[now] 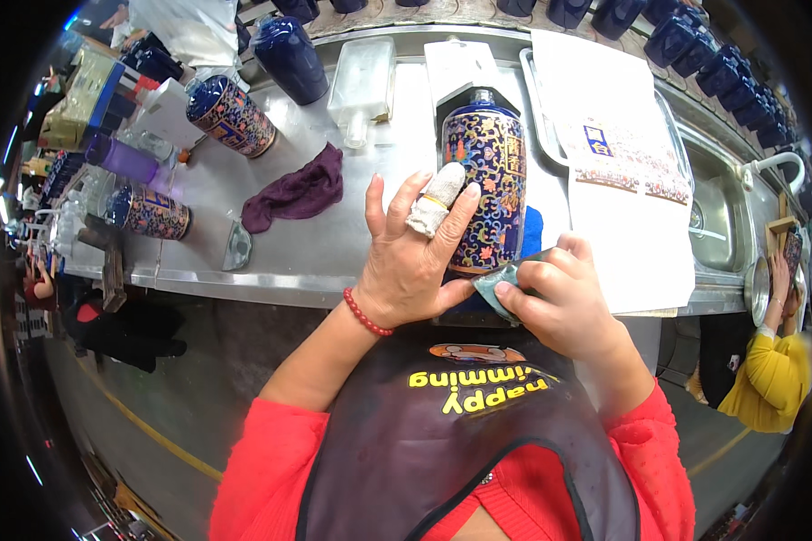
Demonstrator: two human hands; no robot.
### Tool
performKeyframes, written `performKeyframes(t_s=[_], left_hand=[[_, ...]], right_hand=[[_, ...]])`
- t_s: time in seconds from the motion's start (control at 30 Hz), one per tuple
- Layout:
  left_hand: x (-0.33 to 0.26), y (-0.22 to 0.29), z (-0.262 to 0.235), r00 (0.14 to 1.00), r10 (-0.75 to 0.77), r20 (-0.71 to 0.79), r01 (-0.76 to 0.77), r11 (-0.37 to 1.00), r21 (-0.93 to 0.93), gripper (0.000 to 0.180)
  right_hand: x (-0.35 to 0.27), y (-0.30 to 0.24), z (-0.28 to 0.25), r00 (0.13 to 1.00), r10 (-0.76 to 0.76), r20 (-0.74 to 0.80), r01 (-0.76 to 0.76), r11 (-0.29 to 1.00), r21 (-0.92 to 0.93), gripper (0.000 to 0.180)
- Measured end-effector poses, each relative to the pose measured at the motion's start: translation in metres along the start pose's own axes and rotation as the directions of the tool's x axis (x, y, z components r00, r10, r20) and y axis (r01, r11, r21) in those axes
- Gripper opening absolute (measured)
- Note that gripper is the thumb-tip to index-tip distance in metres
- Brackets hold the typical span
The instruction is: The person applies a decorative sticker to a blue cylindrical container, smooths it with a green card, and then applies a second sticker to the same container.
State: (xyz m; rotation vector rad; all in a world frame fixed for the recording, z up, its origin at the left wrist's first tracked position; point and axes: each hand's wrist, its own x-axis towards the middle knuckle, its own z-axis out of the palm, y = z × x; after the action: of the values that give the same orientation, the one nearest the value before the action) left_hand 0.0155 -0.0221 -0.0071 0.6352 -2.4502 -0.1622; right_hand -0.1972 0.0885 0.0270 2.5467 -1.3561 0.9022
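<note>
A dark blue bottle (485,194) with a colourful floral pattern lies in front of me, its neck pointing away. My left hand (413,257) rests along its left side with fingers spread. One of those fingers wears a pale cloth cover (435,200) held by a yellow band. In my right hand (564,293), a thin grey-green flat scraper (496,290) is pinched against the bottle's near end. The left thumb reaches close to the scraper. Blue cloth or padding (533,233) shows beside the bottle's right side.
Printed pattern sheets (663,185) lie on white paper at right, before a sink (715,216). A purple cloth (298,191), patterned bottle (235,115), plain blue bottle (289,59) and clear container (363,81) stand left. Several blue bottles line the back. Another person in yellow (771,379) works right.
</note>
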Motion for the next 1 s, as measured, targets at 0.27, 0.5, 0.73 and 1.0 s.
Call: performKeyframes(t_s=[0.27,0.5,0.73,1.0], left_hand=[[-0.007,-0.002,0.01,0.999,0.025,-0.028,-0.025,1.0,-0.008,0.101],[-0.008,-0.005,0.018,0.997,0.046,-0.066,-0.05,0.997,-0.054,0.103],[-0.015,-0.01,0.024,0.999,0.029,-0.026,-0.032,0.989,-0.145,0.106],[-0.009,0.004,0.023,1.0,-0.011,-0.01,0.011,1.0,0.0,0.11]], right_hand=[[-0.008,0.013,-0.001,0.997,0.048,-0.06,-0.042,0.993,0.108,0.018],[-0.016,0.009,0.002,0.984,0.058,-0.17,-0.023,0.98,0.197,0.019],[-0.025,0.004,0.006,0.996,0.074,-0.053,-0.066,0.987,0.15,0.018],[-0.009,-0.02,0.029,0.667,0.742,0.068,-0.567,0.446,0.693,0.016]])
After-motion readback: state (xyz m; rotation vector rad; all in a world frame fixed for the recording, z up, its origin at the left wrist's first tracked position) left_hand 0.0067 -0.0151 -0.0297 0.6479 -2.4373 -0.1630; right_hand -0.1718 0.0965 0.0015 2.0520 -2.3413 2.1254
